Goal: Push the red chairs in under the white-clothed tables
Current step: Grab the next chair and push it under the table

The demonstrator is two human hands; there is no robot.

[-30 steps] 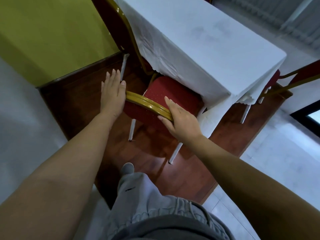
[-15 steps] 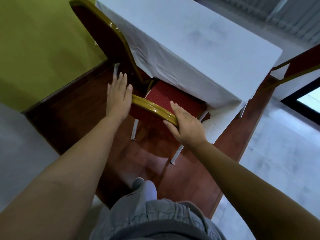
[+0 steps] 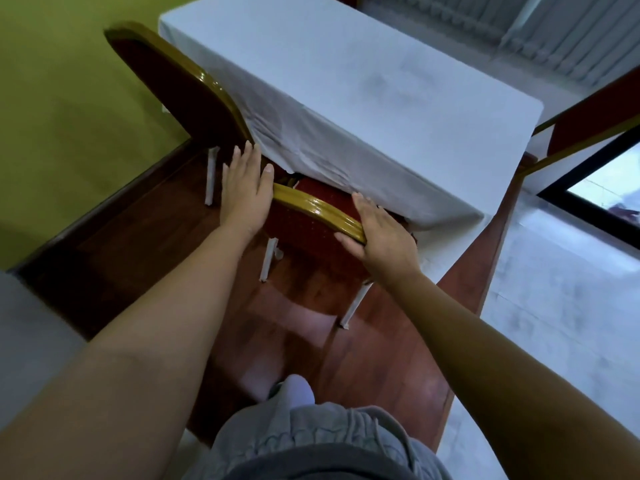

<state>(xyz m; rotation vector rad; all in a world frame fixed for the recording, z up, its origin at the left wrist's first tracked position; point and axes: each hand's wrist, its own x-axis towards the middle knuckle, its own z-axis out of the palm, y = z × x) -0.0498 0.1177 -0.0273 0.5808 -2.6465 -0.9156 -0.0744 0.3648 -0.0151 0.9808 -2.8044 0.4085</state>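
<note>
Wall (image 3: pixel 69 98): green, filled the far left.
Second chair (image 3: pixel 180 88): dark red back with a gold rim, stood at the table's left side, back leaning against the cloth edge; one white leg visible below it.
Floor (image 3: pixel 145 244): reddish-brown wood platform under the chairs and table, pale tile beyond it on both sides.
Left hand (image 3: pixel 246 188): flat, fingers straight and together, palm pressed against the left end of the near chair's top rail; nothing gripped.
Chair (image 3: pixel 304 226): red with a gold top rail, seat mostly under the hanging cloth, only a sliver of red seat showing; two white rear legs stood out on the wood floor.
Right hand (image 3: pixel 381 233): laid over the right end of the top rail, fingers extended, thumb under the rail's near edge; possibly a loose hold, hard to tell from this angle.
Table (image 3: pixel 363 81): covered with a white cloth, directly ahead of the chair; cloth draped down over the seat front.
Third chair (image 3: pixel 595 116): red and gold, partly seen beyond the table's right corner.
Leg (image 3: pixel 311 438): grey trousers and a white shoe toe at bottom centre.
</note>
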